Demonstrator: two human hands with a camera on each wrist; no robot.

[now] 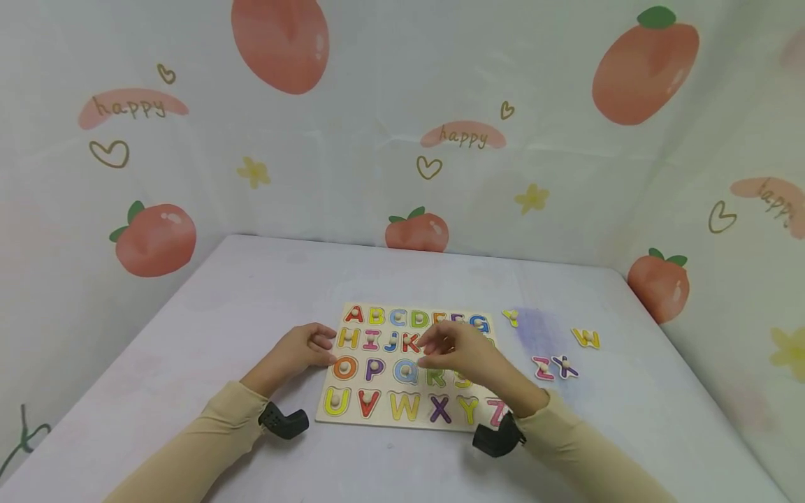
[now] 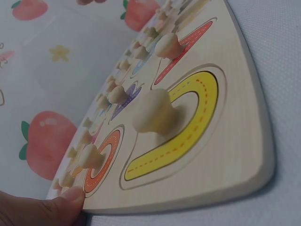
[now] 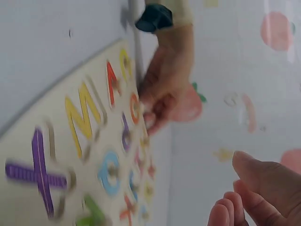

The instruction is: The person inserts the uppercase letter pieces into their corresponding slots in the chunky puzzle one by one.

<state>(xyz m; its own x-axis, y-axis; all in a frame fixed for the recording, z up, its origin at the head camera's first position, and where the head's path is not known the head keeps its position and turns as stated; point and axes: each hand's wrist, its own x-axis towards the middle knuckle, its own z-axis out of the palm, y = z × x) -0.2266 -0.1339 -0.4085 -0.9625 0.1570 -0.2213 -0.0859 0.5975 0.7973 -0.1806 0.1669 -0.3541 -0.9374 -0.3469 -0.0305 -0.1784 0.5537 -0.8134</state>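
A wooden alphabet puzzle board (image 1: 352, 416) lies on the table, its pieces fitted with round knobs. At its left edge, my left hand (image 1: 308, 349) holds the board near the orange O piece (image 2: 99, 162); the thumb (image 2: 70, 197) sits at the rim. My right hand (image 1: 462, 349) is over the board's middle, near the blue Q piece (image 1: 406, 371), with fingers loosely bent and nothing between thumb and fingertips. In the bottom row, the W slot (image 1: 404, 406) and X slot (image 1: 440, 409) show printed letters without knobs.
Loose letter pieces lie to the board's right: a yellow Y (image 1: 511, 318), a yellow W (image 1: 586, 338), a pink Z (image 1: 543, 368) and a purple X (image 1: 564, 366). A fruit-patterned cloth (image 1: 352, 181) hangs behind the table.
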